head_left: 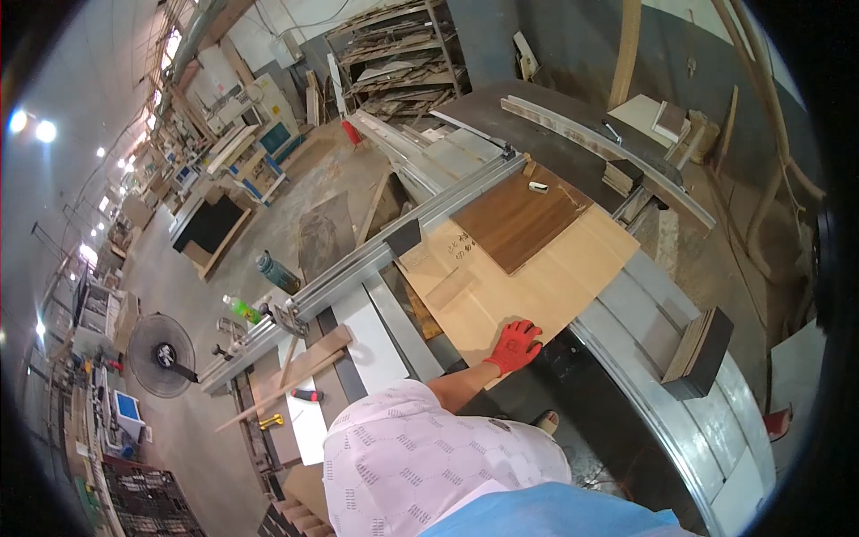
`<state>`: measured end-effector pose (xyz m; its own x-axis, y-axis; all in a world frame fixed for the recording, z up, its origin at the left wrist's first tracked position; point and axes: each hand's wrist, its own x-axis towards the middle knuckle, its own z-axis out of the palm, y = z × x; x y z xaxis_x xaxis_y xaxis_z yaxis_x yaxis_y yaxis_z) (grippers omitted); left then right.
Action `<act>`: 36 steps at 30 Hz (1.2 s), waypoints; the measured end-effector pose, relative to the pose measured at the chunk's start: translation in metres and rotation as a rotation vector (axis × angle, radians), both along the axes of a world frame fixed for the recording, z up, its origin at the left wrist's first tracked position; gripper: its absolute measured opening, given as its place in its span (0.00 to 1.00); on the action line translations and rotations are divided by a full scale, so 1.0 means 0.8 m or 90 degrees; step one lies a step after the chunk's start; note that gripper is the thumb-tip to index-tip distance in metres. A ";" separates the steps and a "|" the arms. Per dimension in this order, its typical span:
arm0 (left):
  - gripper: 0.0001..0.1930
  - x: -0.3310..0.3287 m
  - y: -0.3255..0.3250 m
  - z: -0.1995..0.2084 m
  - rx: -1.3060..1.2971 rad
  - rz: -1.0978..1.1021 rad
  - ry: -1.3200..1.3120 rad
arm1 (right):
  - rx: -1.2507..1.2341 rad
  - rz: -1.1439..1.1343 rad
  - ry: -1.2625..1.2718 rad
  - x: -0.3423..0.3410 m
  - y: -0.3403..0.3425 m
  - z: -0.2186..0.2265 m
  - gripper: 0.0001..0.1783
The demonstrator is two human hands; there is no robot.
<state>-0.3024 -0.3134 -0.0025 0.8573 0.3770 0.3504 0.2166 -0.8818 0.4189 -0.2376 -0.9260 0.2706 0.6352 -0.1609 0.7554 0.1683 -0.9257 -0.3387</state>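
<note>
My left hand [516, 348], in a red work glove, rests palm down on the near corner of a pale wooden panel [546, 291]. Its fingers are apart and reach to the panel's edge beside a dark gap. The panel lies on a sliding table saw, against a long metal fence [358, 259]. On the panel's far part is a darker brown board [523, 219] with a small white item [538, 186] on it. Handwriting marks the pale panel. My right hand is out of view.
Left of the panel lie wood strips [309, 367], a red-and-black handled tool [307, 395] and a yellow tool [271, 421]. Bottles [277, 271] stand by the fence. Stacked dark-faced pieces [698, 353] sit on the right metal table. A fan [162, 354] stands at left.
</note>
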 end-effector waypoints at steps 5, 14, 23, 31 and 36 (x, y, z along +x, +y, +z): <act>0.18 0.012 0.004 0.004 -0.019 -0.007 0.028 | 0.018 0.001 0.007 0.006 -0.016 0.012 0.18; 0.12 -0.004 0.023 -0.029 0.082 -0.008 -0.058 | 0.155 0.094 0.232 0.003 -0.010 0.080 0.20; 0.17 0.020 0.006 -0.004 0.020 -0.025 -0.014 | -0.378 -0.029 0.198 -0.071 -0.014 0.039 0.31; 0.16 0.019 0.015 -0.003 0.059 -0.035 -0.026 | -0.451 -0.264 0.554 -0.081 -0.088 -0.114 0.25; 0.15 0.028 0.006 -0.005 0.032 -0.065 -0.037 | -0.451 -0.431 0.937 -0.183 -0.181 -0.352 0.08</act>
